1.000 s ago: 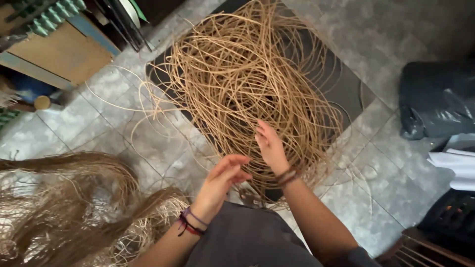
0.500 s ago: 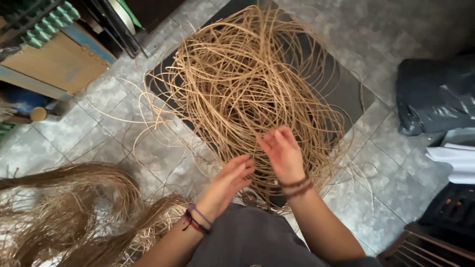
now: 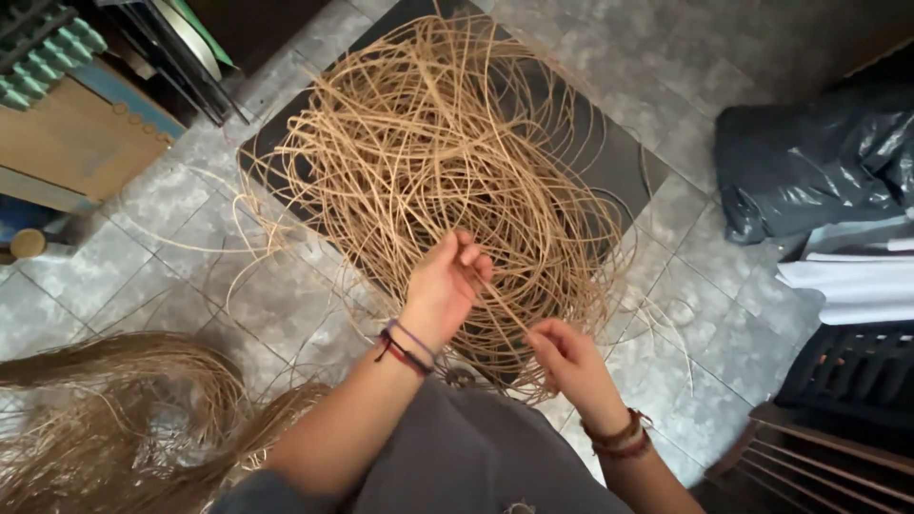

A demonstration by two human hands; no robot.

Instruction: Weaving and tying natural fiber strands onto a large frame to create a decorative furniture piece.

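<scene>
Rattan strands (image 3: 428,162) lie in a big loose tangle on a dark square mat (image 3: 619,162) in the upper middle of the frame, thin tan canes looping over each other and spilling past the mat's edges onto the grey tiled floor (image 3: 124,276). The left hand (image 3: 446,281) reaches into the lower edge of the tangle, fingers curled together around a few strands. The right hand (image 3: 569,360) sits just below and right of it, fingers pinched on a single strand that runs up toward the left hand. Both wrists wear corded bracelets. A second heap of finer, darker fibre (image 3: 114,419) fills the lower left corner, well apart from the mat. At the upper left stands a wooden box (image 3: 76,143) with green moulded pieces above it. A black plastic bag (image 3: 809,162) rests at the upper right, with folded white sheets (image 3: 847,286) below it and a dark slatted crate (image 3: 847,381) in the lower right corner.
</scene>
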